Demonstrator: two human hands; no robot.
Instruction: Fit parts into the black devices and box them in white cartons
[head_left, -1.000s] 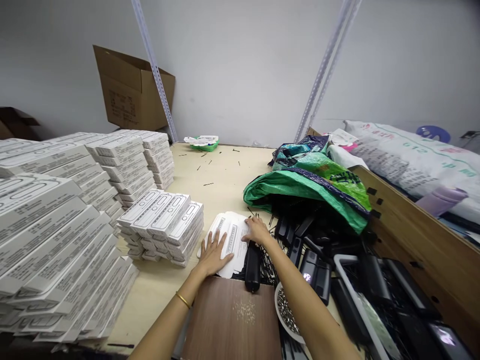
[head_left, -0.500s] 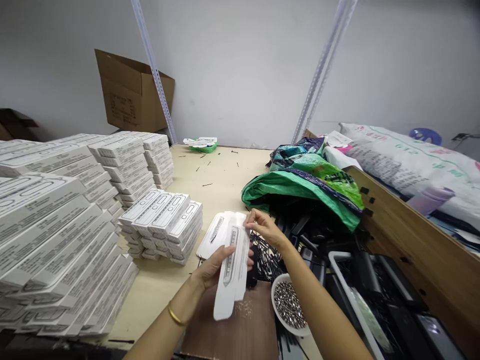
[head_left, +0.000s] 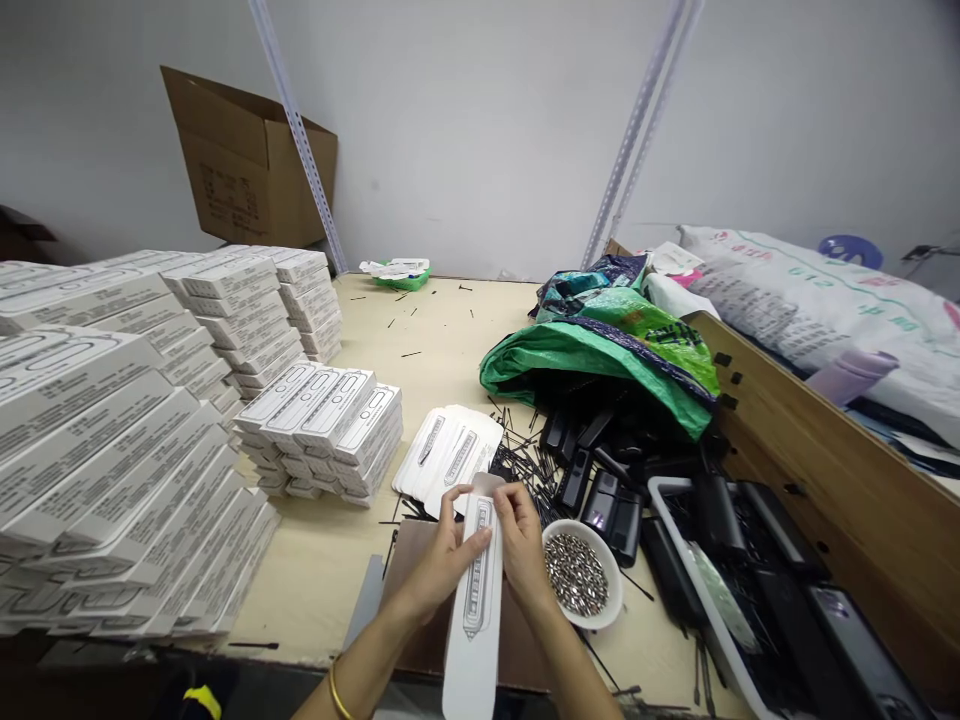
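Observation:
A long white carton with a printed device outline is held upright between both hands over a brown board. My left hand grips its left edge, thumb across the printed face. On its right edge, near the top flap, are the closed fingers of my right hand. Just beyond lies a pile of flat white cartons. Right of my right hand is a white bowl of small metal pieces.
Stacked white boxes fill the left side, with a smaller stack beside them. Black devices, a white-rimmed tray, a green bag and a wooden board stand on the right.
The carton has come nearer and now looks narrower, with its sides folded. My right hand has moved down from the top corner to its right edge. The flat pile is more exposed.

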